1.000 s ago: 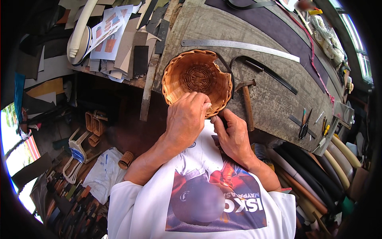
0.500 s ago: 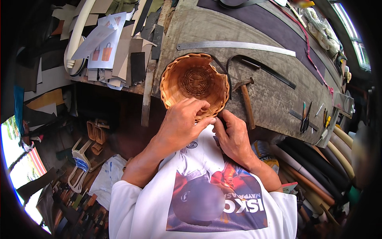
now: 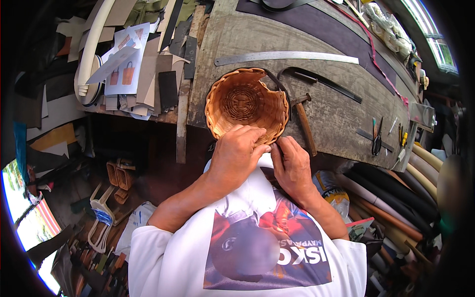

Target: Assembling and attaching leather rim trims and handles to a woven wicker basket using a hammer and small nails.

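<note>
A round wicker basket lies tipped at the table's near edge, its mouth and woven bottom facing me. Its rim dips in a notch at the far right, where a thin dark strap runs along the outside. My left hand is closed on the near rim, fingers reaching inside and thumb outside. Close beside that thumb, my right hand is pinched at the near right rim. What lies between its fingertips is too small to make out.
Right of the basket lie a hammer and a black strap. Beyond it is a steel ruler. Scissors rest further right. Leather scraps and a printed sheet pile up on the left. Rolls of material stand at lower right.
The basket and both hands have shifted slightly right relative to the table, toward the hammer. The right fingers sit a little higher against the rim. The left hand keeps its hold.
</note>
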`<state>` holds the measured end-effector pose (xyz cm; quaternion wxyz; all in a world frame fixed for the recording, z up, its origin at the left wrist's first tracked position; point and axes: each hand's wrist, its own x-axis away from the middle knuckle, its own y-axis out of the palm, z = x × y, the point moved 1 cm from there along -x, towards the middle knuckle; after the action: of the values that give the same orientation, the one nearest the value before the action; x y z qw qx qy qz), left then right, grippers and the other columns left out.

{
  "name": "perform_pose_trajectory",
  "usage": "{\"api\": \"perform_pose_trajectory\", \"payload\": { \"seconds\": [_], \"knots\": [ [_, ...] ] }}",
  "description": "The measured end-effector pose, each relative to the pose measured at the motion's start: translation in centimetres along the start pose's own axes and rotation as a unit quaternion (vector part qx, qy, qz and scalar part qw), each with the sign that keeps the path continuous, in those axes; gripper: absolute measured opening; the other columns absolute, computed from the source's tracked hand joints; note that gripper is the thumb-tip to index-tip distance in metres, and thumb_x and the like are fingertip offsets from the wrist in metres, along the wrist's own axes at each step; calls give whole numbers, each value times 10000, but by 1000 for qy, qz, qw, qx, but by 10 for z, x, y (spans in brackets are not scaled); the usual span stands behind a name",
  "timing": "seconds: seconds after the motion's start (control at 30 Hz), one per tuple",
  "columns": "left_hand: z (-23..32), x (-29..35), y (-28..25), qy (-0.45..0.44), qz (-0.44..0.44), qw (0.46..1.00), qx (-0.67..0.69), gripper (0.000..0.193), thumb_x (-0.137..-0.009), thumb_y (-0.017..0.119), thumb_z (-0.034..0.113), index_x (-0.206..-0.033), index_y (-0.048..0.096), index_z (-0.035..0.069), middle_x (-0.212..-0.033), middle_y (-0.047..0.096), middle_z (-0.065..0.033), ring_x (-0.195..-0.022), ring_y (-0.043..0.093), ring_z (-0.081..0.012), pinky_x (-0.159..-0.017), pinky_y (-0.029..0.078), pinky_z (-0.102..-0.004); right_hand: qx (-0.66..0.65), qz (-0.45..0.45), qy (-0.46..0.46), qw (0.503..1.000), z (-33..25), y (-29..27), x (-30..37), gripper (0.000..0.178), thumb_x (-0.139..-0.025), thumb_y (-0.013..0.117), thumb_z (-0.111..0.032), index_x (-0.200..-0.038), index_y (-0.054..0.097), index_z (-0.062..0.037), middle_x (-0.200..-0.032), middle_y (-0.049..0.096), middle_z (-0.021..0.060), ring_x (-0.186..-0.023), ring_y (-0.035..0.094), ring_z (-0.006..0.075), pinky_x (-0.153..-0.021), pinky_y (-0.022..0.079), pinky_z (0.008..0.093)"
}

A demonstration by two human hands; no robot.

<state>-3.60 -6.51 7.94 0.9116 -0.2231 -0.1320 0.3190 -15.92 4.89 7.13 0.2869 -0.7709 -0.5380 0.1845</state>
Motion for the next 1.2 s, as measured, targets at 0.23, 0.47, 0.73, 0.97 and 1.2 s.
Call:
{"api": "perform_pose_trajectory", "payload": {
  "seconds": [0.23,0.47,0.73,0.97,1.2],
  "knots": [
    [1,1,7,0,25,1000,3,248,-782,767,65,-988,704,-58,-968,719,-175,-886,684,-317,-803,538,-382,-4,27,31,999,-4,2,0,49,-885,628,24,-880,580,29,-765,561,176,-659,584,376,-579,451,422],
    [3,-3,5,19,20,1000,-13,214,-789,741,40,-982,699,-43,-954,712,-154,-899,663,-312,-784,525,-386,37,-1,51,998,2,-5,-10,116,-893,679,-111,-911,600,-28,-724,583,150,-646,609,374,-569,482,433],
    [7,-27,-29,104,6,984,-143,182,-858,637,43,-1034,653,4,-959,653,-142,-911,616,-340,-806,475,-424,88,127,-152,976,17,-17,-57,472,-815,792,-240,-1210,572,-105,-1020,577,94,-676,617,258,-533,502,365],
    [-19,-82,-75,-30,-173,983,57,215,-981,556,111,-1087,644,-54,-934,662,-102,-885,613,-159,-816,490,-310,-18,-138,-188,972,13,-31,-134,275,-856,712,-66,-1118,634,-47,-1007,677,114,-891,672,274,-775,530,389],
    [-44,-94,-75,-31,-135,986,95,216,-979,586,132,-1099,633,-41,-960,632,-37,-908,570,-103,-817,482,-269,-76,-193,-88,974,18,-26,-164,203,-876,684,-91,-1062,660,-12,-971,701,178,-916,686,332,-786,515,420]
  ]
}}
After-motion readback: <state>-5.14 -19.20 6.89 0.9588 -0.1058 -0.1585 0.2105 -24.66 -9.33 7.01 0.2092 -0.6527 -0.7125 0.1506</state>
